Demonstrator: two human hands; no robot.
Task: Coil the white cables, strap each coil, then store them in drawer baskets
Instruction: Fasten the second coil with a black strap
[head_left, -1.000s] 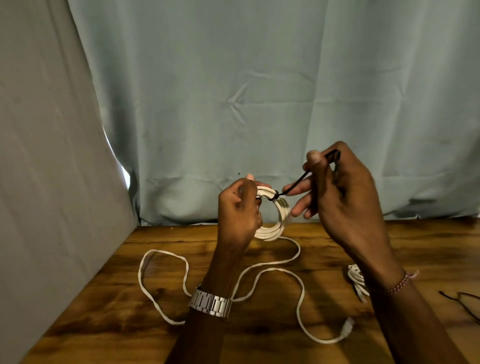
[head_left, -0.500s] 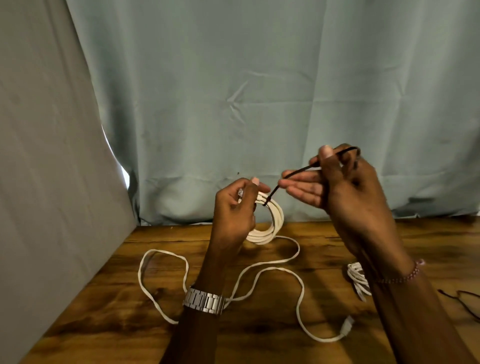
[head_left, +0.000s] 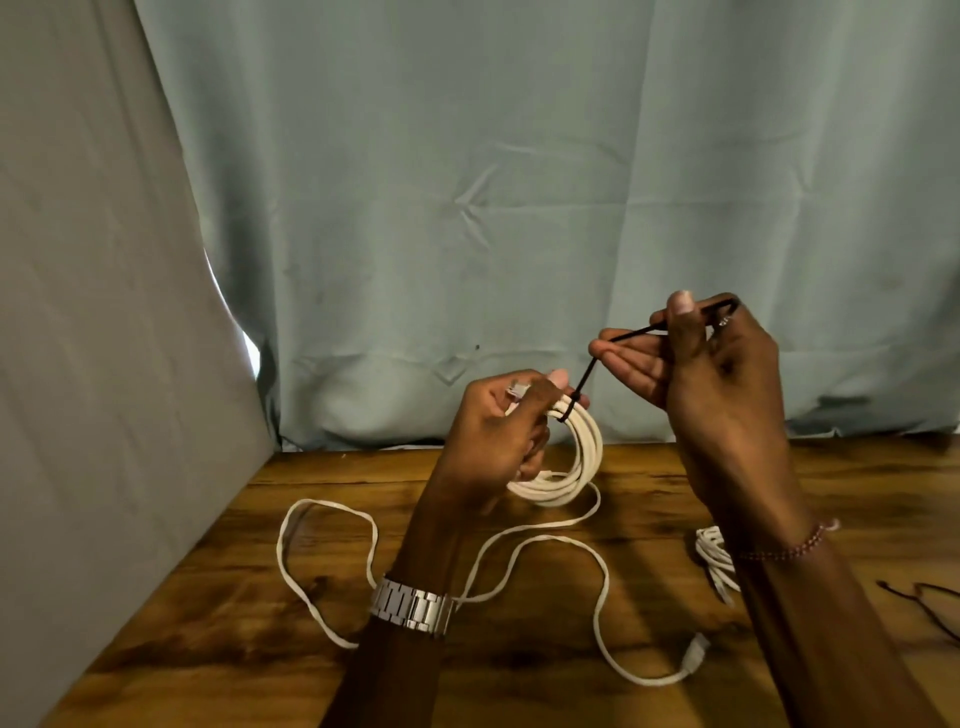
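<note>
My left hand (head_left: 493, 436) grips a coil of white cable (head_left: 576, 467) held above the wooden table (head_left: 649, 478). A thin black strap (head_left: 589, 371) is looped round the top of the coil. My right hand (head_left: 711, 379) pinches the strap's free end and holds it taut, up and to the right of the coil. The cable's loose tail (head_left: 519, 551) trails over the table in loops and ends in a white plug (head_left: 696, 656). A second white cable bundle (head_left: 714, 556) lies on the table, partly hidden behind my right forearm.
More thin dark straps (head_left: 930, 597) lie at the table's right edge. A pale green curtain (head_left: 519, 208) hangs behind the table, and a grey cloth panel (head_left: 104, 364) closes off the left side.
My right hand has risen and pulled the black strap tighter and steeper above the coil. My left hand and the coil have shifted slightly lower.
</note>
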